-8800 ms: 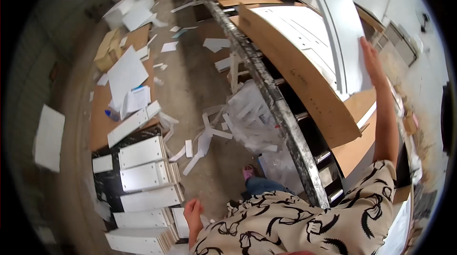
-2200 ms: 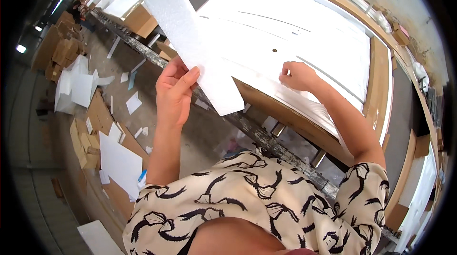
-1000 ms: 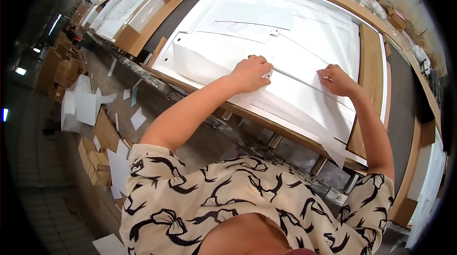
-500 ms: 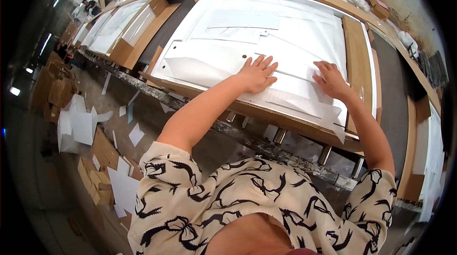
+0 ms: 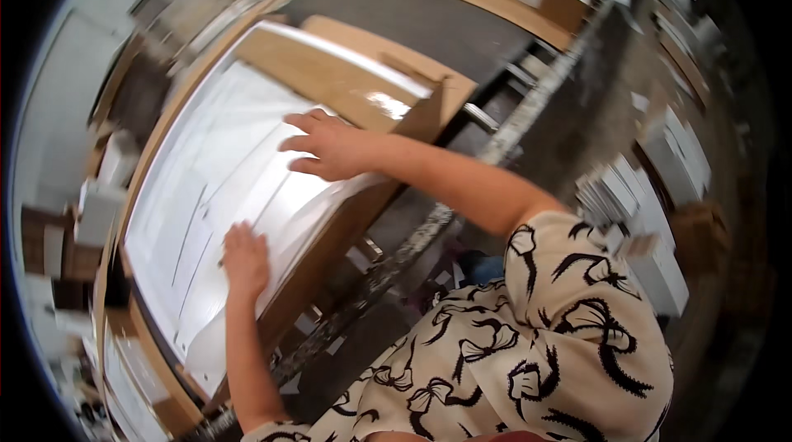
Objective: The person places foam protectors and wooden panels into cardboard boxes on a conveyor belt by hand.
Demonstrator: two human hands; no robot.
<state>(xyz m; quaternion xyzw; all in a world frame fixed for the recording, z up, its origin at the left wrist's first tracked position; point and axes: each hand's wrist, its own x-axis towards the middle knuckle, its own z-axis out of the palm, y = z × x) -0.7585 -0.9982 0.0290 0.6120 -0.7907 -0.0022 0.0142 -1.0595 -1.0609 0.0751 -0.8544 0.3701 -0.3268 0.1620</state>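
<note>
A large white panel [image 5: 239,186] lies flat in a shallow open cardboard box [image 5: 313,264], with thin white sheeting [image 5: 206,351] crumpled along its near edge. My left hand [image 5: 246,259], a little blurred, rests on the panel's surface near this edge, fingers stretched out. Farther right, my right hand [image 5: 326,145] is over the white surface with its fingers spread; whether it touches cannot be made out. Neither hand grips anything. Beside my right hand a brown cardboard strip [image 5: 322,79] runs along the panel's end.
The box sits on a dark conveyor [image 5: 371,9] with metal rollers and a worn side rail [image 5: 412,240]. Another open carton [image 5: 495,4] stands farther along, and a further one [image 5: 136,368] lies at lower left. White boards [image 5: 635,203] are piled on the floor at right.
My view has swung to the right and tilted, so the box appears turned. Both hands stay over the white panel, still open.
</note>
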